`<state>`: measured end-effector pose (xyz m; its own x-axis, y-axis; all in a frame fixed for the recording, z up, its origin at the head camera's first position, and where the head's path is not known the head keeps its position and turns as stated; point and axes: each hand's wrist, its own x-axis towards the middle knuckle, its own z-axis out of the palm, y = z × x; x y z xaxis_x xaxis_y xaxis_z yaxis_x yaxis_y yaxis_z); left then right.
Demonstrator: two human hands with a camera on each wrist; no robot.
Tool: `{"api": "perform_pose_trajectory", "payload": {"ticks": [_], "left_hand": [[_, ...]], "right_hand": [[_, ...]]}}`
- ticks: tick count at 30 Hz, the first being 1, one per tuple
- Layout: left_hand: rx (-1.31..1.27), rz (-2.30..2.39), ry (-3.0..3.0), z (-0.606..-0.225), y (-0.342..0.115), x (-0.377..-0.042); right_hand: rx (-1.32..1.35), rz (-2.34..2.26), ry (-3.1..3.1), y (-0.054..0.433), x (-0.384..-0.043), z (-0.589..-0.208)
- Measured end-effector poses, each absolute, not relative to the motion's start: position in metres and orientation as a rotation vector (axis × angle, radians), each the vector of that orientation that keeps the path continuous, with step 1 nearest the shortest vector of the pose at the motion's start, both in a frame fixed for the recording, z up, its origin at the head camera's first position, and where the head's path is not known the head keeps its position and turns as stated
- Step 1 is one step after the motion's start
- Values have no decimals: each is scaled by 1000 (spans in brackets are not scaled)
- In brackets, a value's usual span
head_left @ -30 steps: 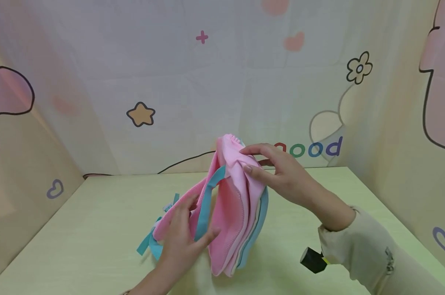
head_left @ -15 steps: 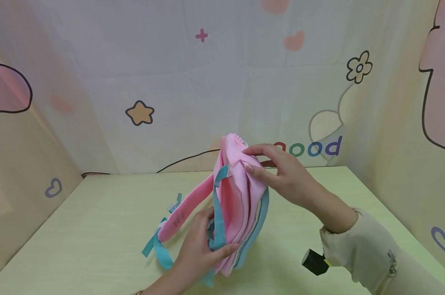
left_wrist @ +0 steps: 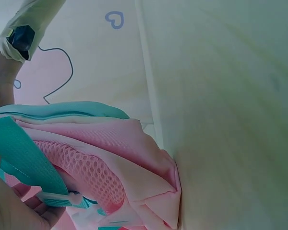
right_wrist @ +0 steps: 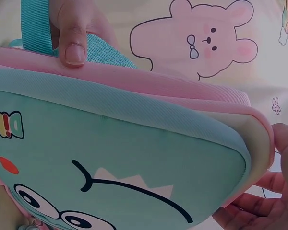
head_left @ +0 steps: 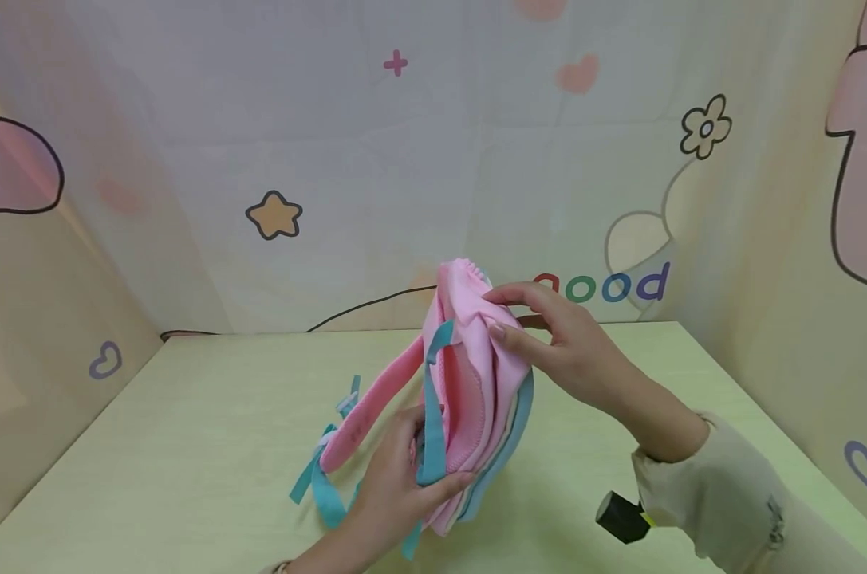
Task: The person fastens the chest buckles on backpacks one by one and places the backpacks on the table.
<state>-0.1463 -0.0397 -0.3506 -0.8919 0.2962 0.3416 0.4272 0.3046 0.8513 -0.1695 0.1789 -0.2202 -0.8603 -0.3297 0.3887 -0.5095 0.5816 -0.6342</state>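
Observation:
A small pink and teal child's backpack (head_left: 490, 375) stands tilted on the table, its side turned to the head view. My left hand (head_left: 397, 482) grips its lower side, thumb on the pink fabric beside a teal webbing strap (head_left: 435, 422). Higher up, my right hand (head_left: 565, 343) holds the edge between thumb and fingers. A padded pink shoulder strap (head_left: 376, 406) hangs out to the left. The right wrist view shows the teal front panel (right_wrist: 125, 153) with a cartoon dinosaur face. In the left wrist view a mesh side pocket (left_wrist: 91, 167) is visible.
The pale green tabletop (head_left: 210, 446) meets a printed cloth backdrop (head_left: 347, 159) behind and at both sides. A black device (head_left: 622, 518) sits at my right sleeve (head_left: 734, 494).
My left hand has moved right from beside the loose strap and now grips the backpack's lower side. The shoulder strap swung out left. The backpack shifted slightly right with my right hand.

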Motion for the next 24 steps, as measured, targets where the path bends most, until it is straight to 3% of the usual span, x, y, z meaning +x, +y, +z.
{"api": "perform_pose_trajectory", "payload": {"ticks": [24], "left_hand": [[-790, -1316, -2393, -354, -42, -146]], "right_hand": [[633, 1193, -2482, 196, -158, -241]]}}
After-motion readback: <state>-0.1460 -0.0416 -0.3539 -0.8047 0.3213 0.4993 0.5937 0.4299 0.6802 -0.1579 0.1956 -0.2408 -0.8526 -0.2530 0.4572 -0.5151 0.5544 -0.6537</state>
